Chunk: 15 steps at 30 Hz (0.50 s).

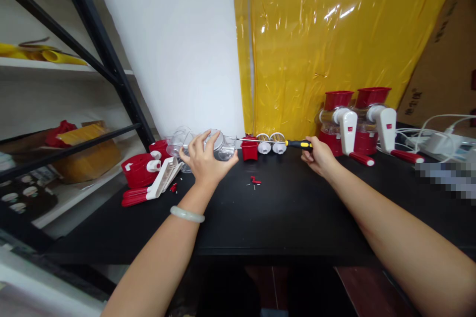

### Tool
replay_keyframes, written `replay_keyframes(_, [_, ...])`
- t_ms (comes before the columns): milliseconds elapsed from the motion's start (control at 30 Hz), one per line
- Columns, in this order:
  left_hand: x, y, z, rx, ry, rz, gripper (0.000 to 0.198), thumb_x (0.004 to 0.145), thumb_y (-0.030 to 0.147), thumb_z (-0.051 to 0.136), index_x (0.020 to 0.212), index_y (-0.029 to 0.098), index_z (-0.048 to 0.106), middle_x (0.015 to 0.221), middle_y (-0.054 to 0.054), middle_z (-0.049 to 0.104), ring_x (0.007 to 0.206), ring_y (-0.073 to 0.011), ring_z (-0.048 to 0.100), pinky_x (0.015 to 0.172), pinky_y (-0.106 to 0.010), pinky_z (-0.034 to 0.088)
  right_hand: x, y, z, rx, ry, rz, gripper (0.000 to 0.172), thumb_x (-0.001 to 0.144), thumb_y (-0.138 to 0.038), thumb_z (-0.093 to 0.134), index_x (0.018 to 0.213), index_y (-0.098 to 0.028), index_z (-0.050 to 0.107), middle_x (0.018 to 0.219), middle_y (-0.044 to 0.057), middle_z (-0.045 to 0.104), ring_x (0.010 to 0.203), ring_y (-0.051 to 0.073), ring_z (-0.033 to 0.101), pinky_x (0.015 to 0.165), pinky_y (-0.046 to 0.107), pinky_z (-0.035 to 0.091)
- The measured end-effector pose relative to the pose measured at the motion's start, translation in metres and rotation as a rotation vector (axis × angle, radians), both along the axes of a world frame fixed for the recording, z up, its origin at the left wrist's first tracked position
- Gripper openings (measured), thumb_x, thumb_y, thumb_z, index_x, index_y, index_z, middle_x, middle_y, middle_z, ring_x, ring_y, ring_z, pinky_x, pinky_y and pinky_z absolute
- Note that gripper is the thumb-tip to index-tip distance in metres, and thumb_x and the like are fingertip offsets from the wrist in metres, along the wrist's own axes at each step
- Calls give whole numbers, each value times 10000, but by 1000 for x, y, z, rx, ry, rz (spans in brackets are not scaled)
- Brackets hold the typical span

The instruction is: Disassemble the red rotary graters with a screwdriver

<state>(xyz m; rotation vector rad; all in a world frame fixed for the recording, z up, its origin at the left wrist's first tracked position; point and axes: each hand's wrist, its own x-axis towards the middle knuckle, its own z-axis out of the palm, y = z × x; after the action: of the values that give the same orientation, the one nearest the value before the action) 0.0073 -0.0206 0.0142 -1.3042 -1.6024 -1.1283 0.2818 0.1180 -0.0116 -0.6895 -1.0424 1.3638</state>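
Observation:
My left hand [204, 158] is closed around a clear plastic grater housing [228, 148], thumb at its right side and fingers over the top. In my right hand [319, 157] is a screwdriver [297, 144] with a black and yellow handle, held level. Its long shaft points left and reaches the housing's right end; the exact contact is too small to make out. Just behind the shaft stand a red hopper [249, 151] and two grater drums [271, 144] with white ends. Left of my left hand is another clear housing [179, 141].
White crank handles [163, 179] with red grips lie beside red bases [139, 171] at left. Small red parts [255, 181] and screws lie mid-table. Two assembled rotary graters [336, 126] stand at right, near white cables [420, 133]. A black-framed shelf [107, 59] borders the left.

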Motion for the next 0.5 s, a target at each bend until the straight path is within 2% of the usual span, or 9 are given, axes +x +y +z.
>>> replay_keyframes(100, [-2, -1, 1, -17, 72, -30, 609, 675, 469, 758, 1248, 320, 614, 1360, -91, 595, 1253, -393, 494, 1127, -625, 119, 10, 8, 1, -17, 2, -89, 287, 791, -353, 595, 623, -242, 391, 307, -67, 345, 252, 68, 238, 305, 215, 193])
replay_keyframes(267, [0, -2, 1, -141, 255, -158, 576, 683, 436, 762, 1239, 367, 633, 1347, -57, 616, 1303, -396, 464, 1145, -641, 3, 24, 16, 11, -62, -11, -364, 232, 755, -281, 580, 593, -244, 418, 294, -68, 317, 238, 88, 260, 273, 230, 177])
replay_keyframes(400, [5, 2, -4, -240, 375, -247, 550, 738, 449, 716, 1274, 386, 615, 1358, -42, 620, 1297, -371, 486, 1151, -632, 16, 19, 15, 13, -47, -46, -387, 192, 725, -238, 593, 592, -231, 455, 337, -64, 358, 262, 86, 302, 272, 222, 185])
replay_keyframes(500, [6, 3, -6, -247, 372, -245, 568, 736, 441, 718, 1289, 374, 609, 1371, -53, 612, 1304, -375, 479, 1149, -643, 23, 16, 13, 12, -37, -59, -408, 177, 724, -211, 572, 580, -223, 469, 346, -63, 358, 268, 82, 306, 275, 218, 187])
